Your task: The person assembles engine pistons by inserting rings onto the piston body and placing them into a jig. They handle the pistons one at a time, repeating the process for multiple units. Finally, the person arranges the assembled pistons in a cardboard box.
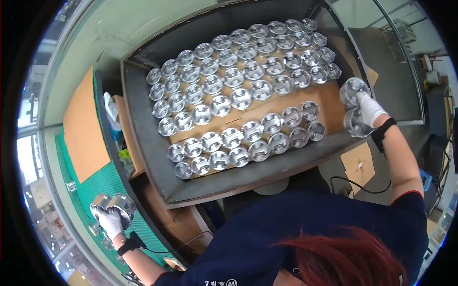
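Right hand (371,108), at 3 o'clock of the tray (143,119), fingers clamped on two pistons (354,106). Left hand (110,223), at 8 o'clock, fingers clamped on two more pistons (114,205).

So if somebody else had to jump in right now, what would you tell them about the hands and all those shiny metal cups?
Left hand: white glove, out over the green mat, gripping two metal cups.
Right hand: white glove, at the right end of the big tray, gripping two more metal cups, one above the other.
Tray: cups in the tray stand in tight rows on cardboard, with a bare cardboard strip between the upper block and the lower two rows.
Done: four cups are in hand.
Left: the many cups in the tray.
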`<state>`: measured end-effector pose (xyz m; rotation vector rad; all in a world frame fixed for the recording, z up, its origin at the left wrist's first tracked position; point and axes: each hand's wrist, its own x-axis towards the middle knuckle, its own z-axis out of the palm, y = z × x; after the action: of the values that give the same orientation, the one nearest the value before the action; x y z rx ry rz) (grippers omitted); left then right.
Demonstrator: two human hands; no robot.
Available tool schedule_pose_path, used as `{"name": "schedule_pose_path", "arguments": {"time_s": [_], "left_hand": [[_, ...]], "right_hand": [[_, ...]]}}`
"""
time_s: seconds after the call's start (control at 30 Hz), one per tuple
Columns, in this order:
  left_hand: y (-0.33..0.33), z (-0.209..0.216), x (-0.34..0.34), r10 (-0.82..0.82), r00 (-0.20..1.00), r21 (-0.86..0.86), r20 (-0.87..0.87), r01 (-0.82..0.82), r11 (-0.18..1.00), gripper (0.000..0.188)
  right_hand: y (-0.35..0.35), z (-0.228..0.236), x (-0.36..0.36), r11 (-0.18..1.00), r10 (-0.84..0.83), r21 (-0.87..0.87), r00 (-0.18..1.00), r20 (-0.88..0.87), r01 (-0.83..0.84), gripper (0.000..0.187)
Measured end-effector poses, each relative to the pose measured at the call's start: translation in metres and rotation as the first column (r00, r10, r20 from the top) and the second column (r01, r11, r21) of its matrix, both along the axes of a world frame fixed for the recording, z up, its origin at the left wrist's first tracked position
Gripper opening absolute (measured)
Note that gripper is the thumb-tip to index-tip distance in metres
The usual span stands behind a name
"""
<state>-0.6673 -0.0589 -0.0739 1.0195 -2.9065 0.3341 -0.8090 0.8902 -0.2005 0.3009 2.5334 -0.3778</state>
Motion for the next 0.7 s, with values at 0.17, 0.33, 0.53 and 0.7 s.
{"name": "schedule_pose_path", "arguments": {"time_s": [0.17, 0.33, 0.53, 0.7], "left_hand": [[0.259, -0.004, -0.062, -0.163, 0.986, 0.438, 0.032, 0.133, 0.889, 0.063], [0.521, -0.055, -0.131, -0.028, 0.998, 0.997, 0.053, -0.051, 0.064, 0.030], [0.726, -0.156, -0.175, -0.804, 0.592, 0.832, -0.064, 0.477, 0.285, 0.053], [0.837, -0.242, -0.176, -0.935, 0.352, 0.713, 0.037, 0.646, 0.272, 0.035]], "right_hand": [[0.060, -0.095, -0.015, 0.959, 0.246, 0.126, 0.965, 0.087, -0.256, 0.037], [0.133, -0.233, -0.010, 0.945, -0.283, -0.097, 0.930, 0.234, 0.312, 0.054], [0.146, -0.238, -0.022, 0.996, 0.082, 0.014, 0.946, 0.315, -0.091, 0.034], [0.143, -0.235, -0.015, 0.993, 0.036, 0.094, 0.937, 0.348, -0.073, 0.042]]}}
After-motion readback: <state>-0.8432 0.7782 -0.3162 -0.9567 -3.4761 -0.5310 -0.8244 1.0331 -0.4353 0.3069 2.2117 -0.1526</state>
